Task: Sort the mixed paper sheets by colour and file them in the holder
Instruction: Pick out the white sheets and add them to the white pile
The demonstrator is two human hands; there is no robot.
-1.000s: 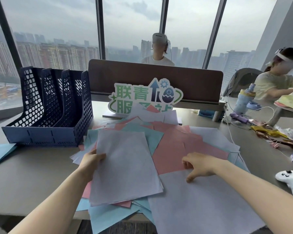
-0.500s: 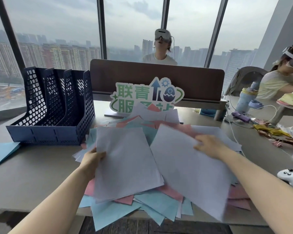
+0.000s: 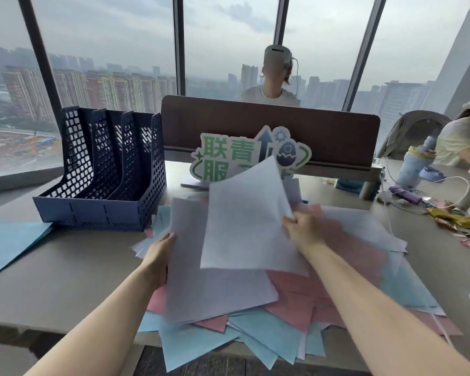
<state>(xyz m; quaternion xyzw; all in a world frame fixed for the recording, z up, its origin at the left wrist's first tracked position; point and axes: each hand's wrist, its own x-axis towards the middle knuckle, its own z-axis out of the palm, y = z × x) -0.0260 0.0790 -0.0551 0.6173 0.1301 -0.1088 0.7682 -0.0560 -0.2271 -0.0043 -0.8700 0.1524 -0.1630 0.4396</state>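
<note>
Right hand [image 3: 300,229] pinches a white sheet [image 3: 248,221] lifted at centre frame, seemingly bound for the white stack [image 3: 215,283] the left hand [image 3: 160,253] grips, holder [image 3: 103,175] waiting upper left.

Tall windows [image 3: 109,50] framed by dark mullions, hazy city towers seen beyond, grey desk [image 3: 65,267] backed by brown divider panel [image 3: 323,131], overcast daylight

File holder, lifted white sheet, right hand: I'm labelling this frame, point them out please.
File holder [image 3: 92,213], head view, bare front wall.
Lifted white sheet [image 3: 244,221], head view, sheet's middle.
Right hand [image 3: 303,229], head view, back of hand.
</note>
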